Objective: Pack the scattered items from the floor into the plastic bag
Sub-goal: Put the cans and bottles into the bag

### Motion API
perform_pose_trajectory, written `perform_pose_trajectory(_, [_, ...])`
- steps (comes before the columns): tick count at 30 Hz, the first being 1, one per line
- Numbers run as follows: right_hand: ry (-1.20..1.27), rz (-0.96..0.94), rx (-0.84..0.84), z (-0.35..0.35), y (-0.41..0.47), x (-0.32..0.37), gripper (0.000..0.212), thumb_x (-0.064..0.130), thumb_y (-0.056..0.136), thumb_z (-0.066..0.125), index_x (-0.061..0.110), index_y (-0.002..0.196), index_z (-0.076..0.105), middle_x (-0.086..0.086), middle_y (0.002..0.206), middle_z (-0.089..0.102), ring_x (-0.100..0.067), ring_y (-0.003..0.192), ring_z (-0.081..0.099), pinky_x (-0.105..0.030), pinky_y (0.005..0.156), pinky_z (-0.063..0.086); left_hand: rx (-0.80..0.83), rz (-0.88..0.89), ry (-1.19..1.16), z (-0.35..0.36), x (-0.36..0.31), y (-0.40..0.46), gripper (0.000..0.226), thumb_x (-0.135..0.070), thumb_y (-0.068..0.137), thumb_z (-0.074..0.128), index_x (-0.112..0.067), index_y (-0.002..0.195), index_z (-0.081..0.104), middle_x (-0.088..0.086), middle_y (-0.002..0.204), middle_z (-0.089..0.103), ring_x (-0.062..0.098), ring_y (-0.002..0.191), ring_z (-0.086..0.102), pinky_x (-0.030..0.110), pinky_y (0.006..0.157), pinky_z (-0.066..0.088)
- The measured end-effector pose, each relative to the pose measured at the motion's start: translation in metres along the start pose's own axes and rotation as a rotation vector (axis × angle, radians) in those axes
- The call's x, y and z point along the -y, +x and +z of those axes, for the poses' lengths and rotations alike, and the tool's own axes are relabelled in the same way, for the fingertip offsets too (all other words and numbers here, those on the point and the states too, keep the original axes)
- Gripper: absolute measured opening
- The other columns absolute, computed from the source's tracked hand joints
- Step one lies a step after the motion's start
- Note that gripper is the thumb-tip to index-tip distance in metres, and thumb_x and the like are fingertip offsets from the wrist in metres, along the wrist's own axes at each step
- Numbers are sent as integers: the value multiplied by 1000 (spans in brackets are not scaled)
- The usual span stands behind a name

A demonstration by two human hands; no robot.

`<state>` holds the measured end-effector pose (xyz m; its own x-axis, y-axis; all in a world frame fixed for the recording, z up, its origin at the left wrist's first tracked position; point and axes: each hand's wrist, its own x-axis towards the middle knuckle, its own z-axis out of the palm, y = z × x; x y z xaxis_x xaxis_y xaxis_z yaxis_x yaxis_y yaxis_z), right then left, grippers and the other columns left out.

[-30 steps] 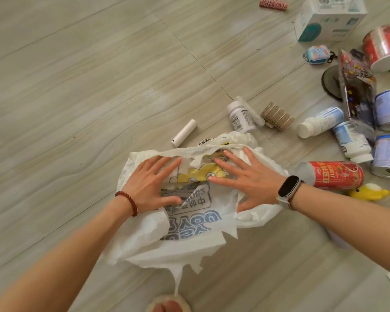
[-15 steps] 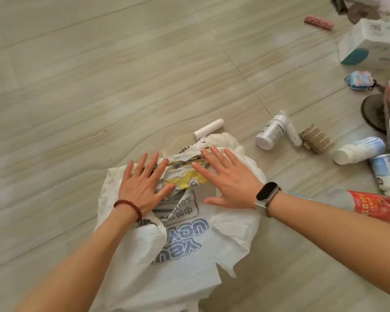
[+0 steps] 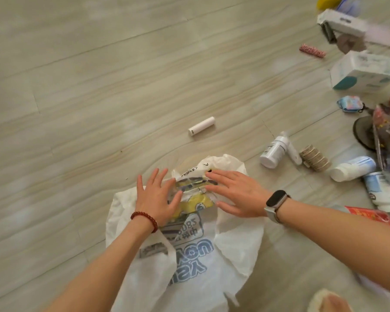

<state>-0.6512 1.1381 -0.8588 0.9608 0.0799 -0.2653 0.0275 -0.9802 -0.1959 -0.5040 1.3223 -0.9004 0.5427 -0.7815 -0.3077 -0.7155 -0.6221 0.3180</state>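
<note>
the plastic bag (image 3: pixel 234 251) lies flat on the wood-patterned floor (image 3: pixel 77 109), white with blue lettering and a yellow printed figure, its printed face up and its edges crumpled. the left hand (image 3: pixel 158 199) rests palm down on the bag's left upper part, fingers (image 3: pixel 154 179) straight and spread, gripping nothing; a red bead bracelet (image 3: pixel 144 218) sits on that wrist. the right hand (image 3: pixel 236 193) lies palm down on the bag's upper right part, fingers straight and pointing left, also gripping nothing; a smartwatch (image 3: pixel 276 200) with a pale strap is on that wrist. the two hands lie close together over the yellow print, not touching each other.

scattered items are all outside the bag. a white cylinder (image 3: pixel 201 126) lies on its side beyond the bag, apart from it. to the right, a white bottle (image 3: pixel 274 152) lies on its side, just beside a ribbed brown stack (image 3: pixel 315 158). further right, a second white bottle (image 3: pixel 352 168) lies on its side near a blue-and-white container (image 3: pixel 382 191). a red can (image 3: pixel 369 216) shows just behind the right forearm. at the far right, a white box with a teal mark (image 3: pixel 363 73), a small pink patterned piece (image 3: pixel 312 50), a small blue pouch (image 3: pixel 350 104), a dark round object (image 3: pixel 364 135) and a colourful packet (image 3: pixel 386 127) lie on the floor; this area is blurred.
</note>
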Motion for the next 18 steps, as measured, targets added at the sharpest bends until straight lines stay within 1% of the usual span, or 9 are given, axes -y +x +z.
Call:
perform_pose_trajectory(3, [-7, -22, -159, -20, -14, -21, 35, 34, 84, 38, 20, 112, 54, -6, 120, 62, -25, 107, 60, -34, 84, 51, -249, 55, -83, -20, -25, 26, 59, -55, 78, 24, -16, 99, 63, 9, 128, 55, 27, 126, 43, 50, 111, 10])
perform_pose_trajectory(4, [-1, 18, -189, -24, -15, -33, 33, 32, 82, 40, 19, 109, 54, -7, 114, 64, -26, 101, 62, -34, 81, 51, -314, 69, -81, -26, -34, 38, 56, -52, 79, 27, -13, 100, 62, 10, 125, 56, 28, 121, 48, 50, 110, 16])
perform_pose_trajectory(6, [-9, 167, -182, -25, -15, -63, 35, 31, 80, 39, 18, 109, 54, -9, 111, 64, -31, 102, 61, -42, 84, 49, -355, 75, -65, -35, -49, 67, 53, -46, 83, 34, -11, 118, 53, 11, 134, 49, 29, 125, 44, 49, 109, 21])
perform_pose_trajectory(7, [-15, 271, -122, -24, -16, -80, 40, 33, 81, 37, 18, 115, 53, -11, 118, 61, -34, 113, 56, -50, 93, 43, -322, 71, -51, -37, -53, 85, 52, -42, 87, 38, -12, 130, 43, 10, 143, 39, 28, 131, 36, 48, 110, 20])
perform_pose_trajectory(9, [-14, 489, 22, -8, -24, -110, 50, 41, 88, 35, 24, 134, 37, -12, 145, 35, -37, 138, 22, -60, 109, 15, -203, 46, 3, -36, -56, 122, 61, -37, 91, 42, -17, 143, 18, 5, 154, 13, 25, 141, 12, 47, 113, 15])
perform_pose_trajectory(10, [5, 567, 94, 3, -29, -122, 54, 46, 89, 35, 28, 140, 26, -9, 152, 19, -36, 142, 5, -60, 111, 4, -151, 21, 36, -35, -55, 142, 65, -37, 92, 41, -19, 145, 8, 3, 156, 2, 24, 143, 3, 48, 114, 13])
perform_pose_trajectory(12, [47, 588, 125, 22, -35, -136, 59, 50, 88, 38, 33, 142, 17, -4, 155, 8, -33, 142, -9, -57, 112, -3, -62, -60, 78, -32, -53, 178, 69, -40, 92, 38, -21, 145, -3, 0, 155, -9, 23, 142, -8, 50, 114, 11])
perform_pose_trajectory(15, [91, 549, 40, 36, -33, -146, 52, 43, 88, 43, 30, 137, 29, -3, 149, 21, -32, 142, -6, -58, 111, -3, 39, -128, 100, -23, -57, 217, 65, -39, 94, 34, -20, 144, -2, -3, 155, -4, 21, 142, -6, 51, 112, 13])
perform_pose_trajectory(18, [84, 527, -60, 42, -25, -150, 40, 29, 81, 52, 24, 120, 50, -7, 134, 44, -38, 137, 20, -64, 102, 18, -62, -164, 41, -14, -70, 230, 51, -27, 93, 40, -15, 140, 22, 10, 146, 29, 29, 133, 26, 47, 100, 33])
